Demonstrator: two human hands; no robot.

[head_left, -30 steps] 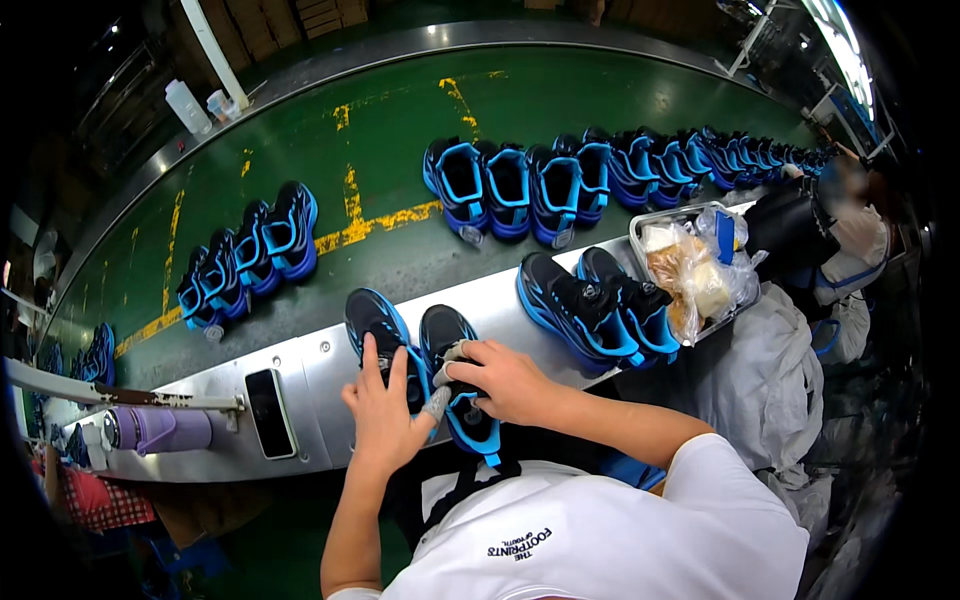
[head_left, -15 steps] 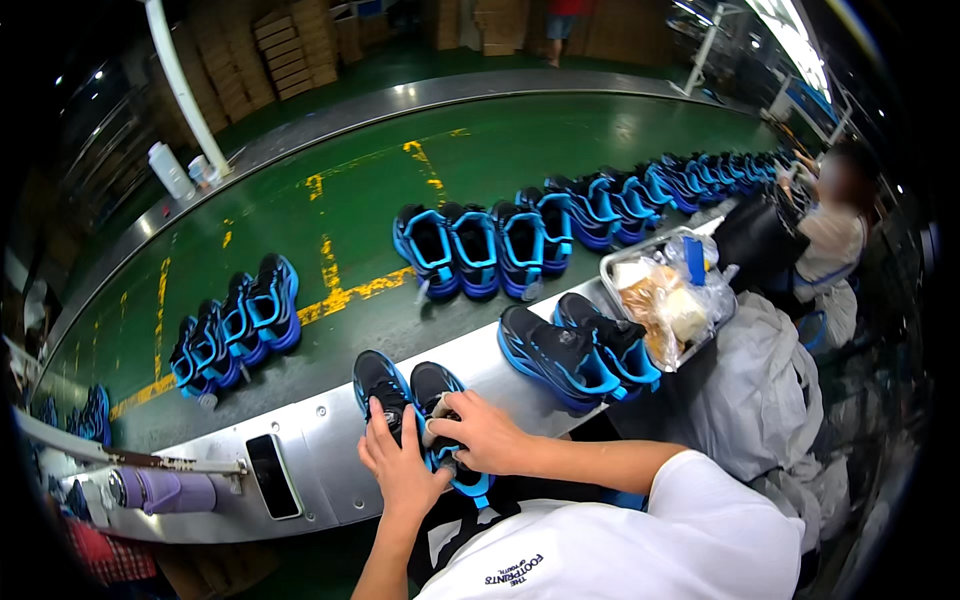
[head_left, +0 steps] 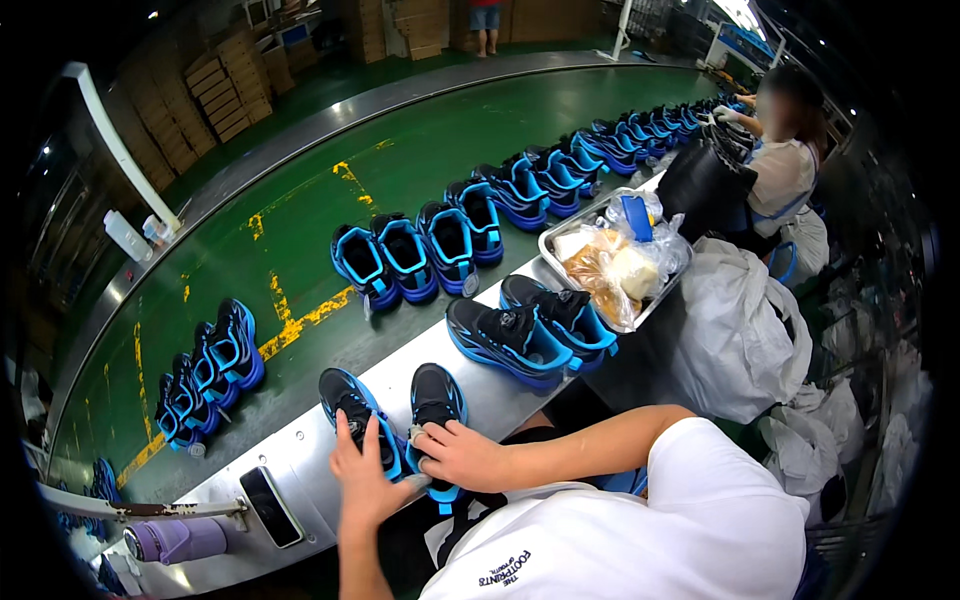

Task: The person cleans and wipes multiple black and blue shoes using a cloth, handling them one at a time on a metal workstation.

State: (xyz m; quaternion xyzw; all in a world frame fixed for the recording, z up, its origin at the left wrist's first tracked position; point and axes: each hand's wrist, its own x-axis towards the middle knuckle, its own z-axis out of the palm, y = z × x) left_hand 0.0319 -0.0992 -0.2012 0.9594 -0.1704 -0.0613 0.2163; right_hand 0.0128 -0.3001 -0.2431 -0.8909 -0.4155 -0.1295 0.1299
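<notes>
Two black sneakers with blue soles and trim stand side by side on the metal ledge before me, toes pointing away. My left hand (head_left: 362, 482) rests on the left sneaker (head_left: 345, 391), its fingers stretched and apart over the lacing area, the thumb reaching toward the right one's collar. On the right sneaker (head_left: 437, 388), my right hand (head_left: 462, 456) has its fingers bent and closed around the tongue and lacing. What lies under those fingertips is hidden. Another pair of the same sneakers (head_left: 510, 335) sits farther right on the ledge.
Rows of matching sneakers (head_left: 400, 258) stand on the green conveyor belt (head_left: 300, 210). A metal tray (head_left: 625, 325) with plastic-wrapped items is at right, beside white sacks (head_left: 740, 340). Left lie a phone (head_left: 270, 507) and a purple bottle (head_left: 178, 540). A co-worker (head_left: 785, 170) is at far right.
The view has swung right, so the surroundings sit farther left. The two sneakers under my hands now stand wider apart at the toes. Both hands remain on them.
</notes>
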